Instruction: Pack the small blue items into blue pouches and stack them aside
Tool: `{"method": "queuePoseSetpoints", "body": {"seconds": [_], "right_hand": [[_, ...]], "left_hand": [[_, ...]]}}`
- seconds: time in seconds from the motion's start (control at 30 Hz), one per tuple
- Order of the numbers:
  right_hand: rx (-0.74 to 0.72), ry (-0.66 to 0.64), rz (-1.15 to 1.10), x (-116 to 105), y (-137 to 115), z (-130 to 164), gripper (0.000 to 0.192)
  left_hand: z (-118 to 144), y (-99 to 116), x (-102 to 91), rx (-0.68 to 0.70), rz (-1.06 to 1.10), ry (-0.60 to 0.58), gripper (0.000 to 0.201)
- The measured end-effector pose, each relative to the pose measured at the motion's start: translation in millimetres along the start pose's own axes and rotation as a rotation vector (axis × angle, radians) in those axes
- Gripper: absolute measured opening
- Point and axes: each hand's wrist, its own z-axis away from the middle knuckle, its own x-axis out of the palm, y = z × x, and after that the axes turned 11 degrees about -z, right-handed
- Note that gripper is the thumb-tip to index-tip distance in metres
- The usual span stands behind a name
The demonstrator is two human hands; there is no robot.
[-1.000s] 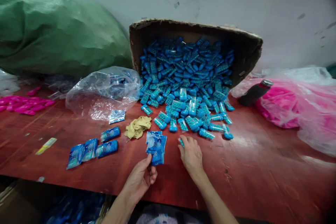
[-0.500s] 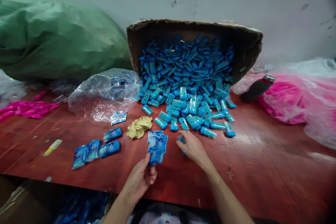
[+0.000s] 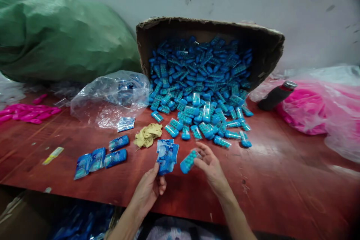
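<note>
Between the thumb and fingers of my left hand (image 3: pixel 150 186) are several flat blue printed sachets (image 3: pixel 168 154), fanned out over the table. My right hand (image 3: pixel 211 167) pinches a small clear pack (image 3: pixel 189 161) with a blue end and rows of turquoise balls inside. The pack is tilted and sits just right of the sachets, apart from them. Behind my hands a large pile of the same packs (image 3: pixel 202 78) spills out of a cardboard box (image 3: pixel 267 52) lying on its side. Left of my left hand lie several filled blue sachets (image 3: pixel 116 158).
A crumpled yellowish cloth (image 3: pixel 148 135) and a clear plastic bag (image 3: pixel 109 99) lie left of the pile. Pink pieces (image 3: pixel 30 112) and a green sack (image 3: pixel 64 37) are at far left. At right stand a dark bottle (image 3: pixel 277 95) and a bag of pink things (image 3: pixel 306 108).
My right hand has lifted and turned the pack, which now shows plainly between the fingers. My left hand keeps the sachets in nearly the same place. The camera view has shifted slightly.
</note>
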Motion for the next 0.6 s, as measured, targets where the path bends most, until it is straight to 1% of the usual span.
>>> {"method": "queuePoseSetpoints", "body": {"seconds": [0.1,0.17,0.2,0.27,0.33,0.4,0.5,0.57,0.6], "right_hand": [[-0.172,-0.043,0.627,-3.9,-2.9,-2.2,0.036],[-0.229,-0.098,0.978,2.5,-1.7,-1.3,0.038],[-0.235,-0.126,1.094,7.6,1.2,0.3,0.040],[-0.234,-0.163,1.220,18.2,11.5,5.8,0.039],[-0.248,-0.149,1.240,24.8,25.0,13.2,0.035],[-0.284,-0.117,1.170,25.6,35.4,19.9,0.032],[-0.301,-0.053,0.868,22.6,35.6,24.7,0.034],[-0.265,0.000,0.646,23.0,27.0,24.6,0.040],[-0.247,0.011,0.570,24.3,22.1,24.2,0.044]], "left_hand": [[-0.3,2.1,-3.3,0.034,-0.018,0.009,0.030],[0.1,3.1,-4.3,0.050,-0.001,0.015,0.031],[0.6,3.3,-4.4,0.052,0.018,0.016,0.032],[1.7,3.1,-4.0,0.045,0.056,0.016,0.033],[2.6,2.3,-3.4,0.027,0.074,0.011,0.033],[2.7,1.4,-2.4,0.015,0.063,0.004,0.034],[1.5,0.2,0.2,0.039,0.012,0.014,0.034],[0.4,-0.4,2.4,0.062,-0.023,0.032,0.033],[0.0,-0.7,3.4,0.071,-0.035,0.038,0.033]]}}
